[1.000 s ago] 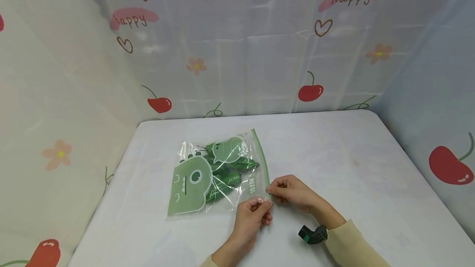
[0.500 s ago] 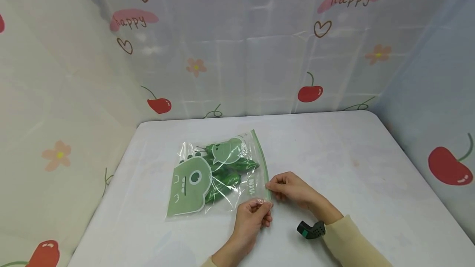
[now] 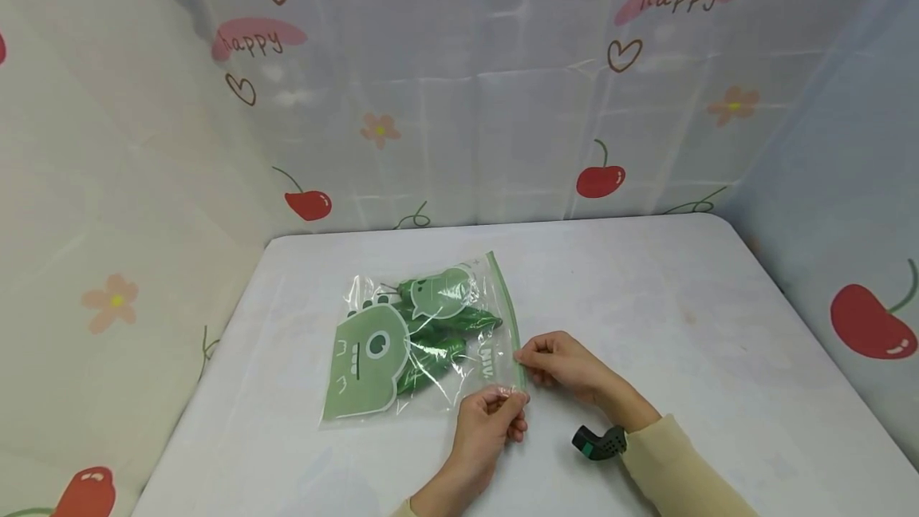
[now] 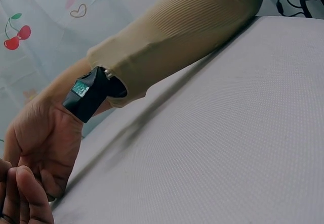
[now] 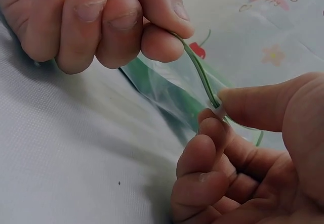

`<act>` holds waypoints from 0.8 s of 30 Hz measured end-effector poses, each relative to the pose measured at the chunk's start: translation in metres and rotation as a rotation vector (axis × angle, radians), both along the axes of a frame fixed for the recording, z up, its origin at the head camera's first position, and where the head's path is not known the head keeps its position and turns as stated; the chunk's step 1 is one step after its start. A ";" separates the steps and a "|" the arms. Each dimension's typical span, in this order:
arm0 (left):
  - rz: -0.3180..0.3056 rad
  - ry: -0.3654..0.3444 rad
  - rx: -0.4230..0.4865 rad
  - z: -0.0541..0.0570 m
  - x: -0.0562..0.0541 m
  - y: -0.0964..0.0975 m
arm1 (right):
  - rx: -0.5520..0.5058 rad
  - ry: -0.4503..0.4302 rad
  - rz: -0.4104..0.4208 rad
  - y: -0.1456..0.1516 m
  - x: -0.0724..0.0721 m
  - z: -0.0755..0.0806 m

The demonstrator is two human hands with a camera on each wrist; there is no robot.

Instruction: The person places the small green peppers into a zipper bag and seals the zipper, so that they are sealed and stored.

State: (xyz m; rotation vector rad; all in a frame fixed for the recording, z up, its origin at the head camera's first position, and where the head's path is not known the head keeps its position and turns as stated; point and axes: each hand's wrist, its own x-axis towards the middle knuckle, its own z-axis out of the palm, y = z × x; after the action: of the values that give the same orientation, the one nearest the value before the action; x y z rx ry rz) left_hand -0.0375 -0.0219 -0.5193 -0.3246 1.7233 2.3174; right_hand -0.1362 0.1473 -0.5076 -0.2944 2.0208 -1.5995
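Note:
A clear zip bag (image 3: 362, 389) with a green cartoon print lies flat on the table, its green-edged mouth facing right. Several green peppers (image 3: 431, 361) show through the plastic. At the near corner of the mouth, my left hand (image 3: 483, 429) pinches the bag's edge between thumb and index finger. A little farther along the green strip, my right hand (image 3: 567, 365) holds on with thumb and forefinger. In the right wrist view, a small whitish slider (image 5: 217, 108) sits on the strip between the right thumb and index finger. The left wrist view shows only fingertips of the left hand.
The white table (image 3: 646, 286) is bounded by printed curtains (image 3: 502, 142) at the back and sides. A black wrist camera (image 3: 600, 443) sits on my right wrist, just above the tabletop. Dark cables (image 4: 293, 4) show beyond the table edge in the left wrist view.
My right hand has slid slightly up along the green strip, away from my left hand. The left hand and the bag have stayed nearly in place.

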 end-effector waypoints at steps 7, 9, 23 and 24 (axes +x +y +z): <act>-0.001 0.006 0.003 -0.001 0.001 0.000 | 0.013 0.001 -0.022 -0.002 -0.003 0.002; -0.001 0.008 0.005 -0.001 0.001 0.000 | 0.010 0.001 -0.023 -0.002 -0.004 0.002; 0.005 0.029 0.001 -0.003 0.001 0.000 | 0.008 0.003 -0.058 -0.006 -0.012 0.002; 0.005 0.028 0.002 -0.003 0.001 0.000 | 0.008 0.001 -0.062 -0.006 -0.013 0.002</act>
State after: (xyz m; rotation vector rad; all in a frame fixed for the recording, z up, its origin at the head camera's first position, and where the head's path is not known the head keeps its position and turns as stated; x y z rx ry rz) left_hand -0.0368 -0.0218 -0.5225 -0.2976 1.7351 2.3378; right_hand -0.1487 0.1413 -0.5053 -0.2314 2.0556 -1.6285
